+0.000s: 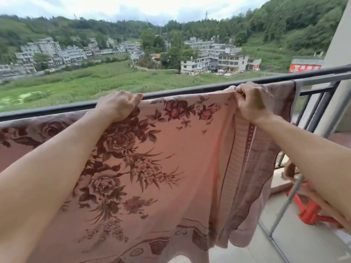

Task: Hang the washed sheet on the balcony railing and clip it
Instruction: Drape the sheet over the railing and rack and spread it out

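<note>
Past the dark metal balcony railing (190,91) lie green fields and a hillside village; a red plastic object (311,211) and a slanting grey metal tube (290,196) sit low on the right, near the hanging cloth. The pink flower-printed sheet (171,158) runs lengthwise along the rail, its right end draped over the bar and the rest falling floorward. The left hand (117,106) grips the top edge with curled fingers (133,102), and the right hand (252,102) pinches a gathered fold.

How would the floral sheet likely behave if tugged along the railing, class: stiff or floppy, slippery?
Probably floppy: the sheet hangs in folds below the left hand and right hand gripping it. It may slide readily, since the railing looks smooth metal.
</note>
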A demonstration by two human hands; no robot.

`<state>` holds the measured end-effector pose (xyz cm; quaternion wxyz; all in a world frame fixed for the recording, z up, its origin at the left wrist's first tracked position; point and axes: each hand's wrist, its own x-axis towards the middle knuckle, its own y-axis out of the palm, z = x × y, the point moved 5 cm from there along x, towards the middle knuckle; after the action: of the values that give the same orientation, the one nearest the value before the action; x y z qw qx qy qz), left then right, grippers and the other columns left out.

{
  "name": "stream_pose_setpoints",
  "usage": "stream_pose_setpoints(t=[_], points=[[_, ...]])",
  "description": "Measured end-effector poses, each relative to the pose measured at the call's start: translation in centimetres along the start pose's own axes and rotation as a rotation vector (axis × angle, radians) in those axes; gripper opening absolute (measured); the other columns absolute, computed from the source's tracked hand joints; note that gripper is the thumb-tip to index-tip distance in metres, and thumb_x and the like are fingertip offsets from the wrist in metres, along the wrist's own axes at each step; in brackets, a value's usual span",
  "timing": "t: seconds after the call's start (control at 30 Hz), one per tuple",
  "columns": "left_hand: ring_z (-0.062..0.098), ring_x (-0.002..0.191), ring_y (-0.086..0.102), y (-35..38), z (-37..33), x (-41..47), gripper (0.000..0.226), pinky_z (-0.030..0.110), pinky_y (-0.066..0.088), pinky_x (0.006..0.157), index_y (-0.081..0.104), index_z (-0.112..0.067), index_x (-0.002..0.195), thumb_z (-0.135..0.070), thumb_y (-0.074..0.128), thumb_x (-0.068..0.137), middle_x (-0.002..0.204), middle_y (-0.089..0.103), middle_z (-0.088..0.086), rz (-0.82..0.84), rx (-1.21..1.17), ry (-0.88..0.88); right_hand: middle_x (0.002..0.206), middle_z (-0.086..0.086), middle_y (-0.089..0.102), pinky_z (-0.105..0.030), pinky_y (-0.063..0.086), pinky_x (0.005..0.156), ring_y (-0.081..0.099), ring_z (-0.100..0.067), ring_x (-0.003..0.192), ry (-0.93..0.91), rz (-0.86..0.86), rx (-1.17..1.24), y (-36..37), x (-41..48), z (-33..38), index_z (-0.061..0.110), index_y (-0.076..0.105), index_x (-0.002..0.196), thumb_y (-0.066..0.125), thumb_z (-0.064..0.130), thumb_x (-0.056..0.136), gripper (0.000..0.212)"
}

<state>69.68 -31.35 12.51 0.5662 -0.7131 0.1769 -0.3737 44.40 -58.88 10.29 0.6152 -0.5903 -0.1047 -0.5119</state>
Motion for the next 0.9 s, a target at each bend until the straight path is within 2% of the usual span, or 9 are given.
stream_pose_setpoints(t=[0.13, 0.2, 0.3, 0.4, 0.43, 0.5, 0.6, 0.77, 0.9], points=[[0.022, 0.083, 0.055, -0.2, -8.0, 1.6, 0.047, 0.033, 0.038, 0.068, 0.058, -0.012, 0.103, -0.049, 0.03, 0.1, 0.094, 0.06, 0.007, -0.048, -0.135, 0.146, 0.086, -0.002, 0.068, -0.033, 0.045, 0.071, 0.061, -0.023, 0.085, 0.082, 0.054, 0.177, -0.9, 0.4, -1.9, 0.012, 0.068, 0.078, 0.057, 0.049, 0.089, 0.04], [0.023, 0.087, 0.055, 0.4, -12.4, 2.5, 0.047, 0.036, 0.041, 0.071, 0.058, -0.013, 0.108, -0.051, 0.03, 0.1, 0.097, 0.06, 0.005, -0.037, -0.208, 0.203, 0.101, -0.008, 0.067, -0.032, 0.036, 0.078, 0.06, -0.028, 0.099, 0.262, -0.027, 0.131, -2.2, 1.5, -4.5, 0.016, 0.067, 0.093, 0.057, 0.051, 0.088, 0.037], [0.022, 0.087, 0.051, 2.7, -16.2, 3.4, 0.052, 0.038, 0.038, 0.073, 0.058, -0.02, 0.1, -0.059, 0.024, 0.097, 0.097, 0.058, 0.001, 0.01, -0.132, 0.188, 0.121, -0.009, 0.06, -0.026, 0.033, 0.095, 0.053, -0.027, 0.115, 0.584, 0.073, 0.189, -1.7, 2.0, -8.6, 0.013, 0.055, 0.123, 0.068, 0.054, 0.08, 0.06], [0.023, 0.083, 0.049, 3.5, -17.3, 3.9, 0.057, 0.038, 0.034, 0.072, 0.055, -0.023, 0.083, -0.065, 0.018, 0.094, 0.089, 0.057, 0.001, -0.009, 0.032, 0.158, 0.096, 0.003, 0.062, -0.027, 0.049, 0.083, 0.061, -0.016, 0.091, 0.803, 0.033, 0.568, 0.8, 1.6, -9.3, 0.014, 0.06, 0.098, 0.078, 0.039, 0.077, 0.036], [0.023, 0.084, 0.048, 3.6, -17.3, 4.0, 0.058, 0.038, 0.033, 0.072, 0.055, -0.023, 0.083, -0.066, 0.018, 0.094, 0.089, 0.055, 0.001, 0.003, 0.034, 0.152, 0.085, 0.004, 0.063, -0.027, 0.052, 0.079, 0.063, -0.015, 0.085, 0.8, -0.039, 0.606, 1.0, 1.7, -9.1, 0.017, 0.061, 0.081, 0.078, 0.031, 0.077, 0.022], [0.023, 0.084, 0.048, 3.6, -17.2, 4.2, 0.058, 0.038, 0.033, 0.071, 0.054, -0.024, 0.082, -0.067, 0.017, 0.093, 0.089, 0.055, 0.0, 0.019, 0.041, 0.147, 0.072, 0.003, 0.065, -0.028, 0.055, 0.072, 0.067, -0.017, 0.078, 0.803, -0.083, 0.642, 1.3, 2.1, -10.0, 0.017, 0.06, 0.061, 0.075, 0.024, 0.078, 0.023], [0.022, 0.085, 0.047, 3.8, -17.0, 4.1, 0.059, 0.037, 0.034, 0.072, 0.056, -0.024, 0.084, -0.066, 0.016, 0.093, 0.09, 0.055, 0.0, 0.013, 0.074, 0.157, 0.076, 0.0, 0.066, -0.027, 0.051, 0.068, 0.066, -0.02, 0.079, 0.88, -0.046, 0.635, 0.8, 1.7, -13.8, 0.015, 0.068, 0.077, 0.074, 0.024, 0.08, 0.011], [0.021, 0.086, 0.054, 3.9, -19.5, 5.4, 0.06, 0.035, 0.037, 0.065, 0.059, -0.019, 0.095, -0.063, 0.017, 0.095, 0.097, 0.061, 0.002, 0.045, 0.012, 0.238, 0.12, -0.004, 0.06, -0.028, 0.043, 0.085, 0.059, -0.024, 0.109, 0.895, -0.094, 0.416, -1.7, 2.4, -19.4, 0.015, 0.053, 0.124, 0.071, 0.036, 0.081, 0.051], [0.023, 0.086, 0.057, 4.2, -24.4, 7.7, 0.056, 0.038, 0.044, 0.07, 0.056, -0.022, 0.087, -0.064, 0.019, 0.095, 0.095, 0.063, 0.003, 0.033, -0.101, 0.318, 0.097, -0.001, 0.064, -0.031, 0.05, 0.081, 0.063, -0.021, 0.093, 0.796, -0.067, 0.428, -1.2, 4.5, -20.5, 0.013, 0.06, 0.101, 0.075, 0.038, 0.078, 0.036]])
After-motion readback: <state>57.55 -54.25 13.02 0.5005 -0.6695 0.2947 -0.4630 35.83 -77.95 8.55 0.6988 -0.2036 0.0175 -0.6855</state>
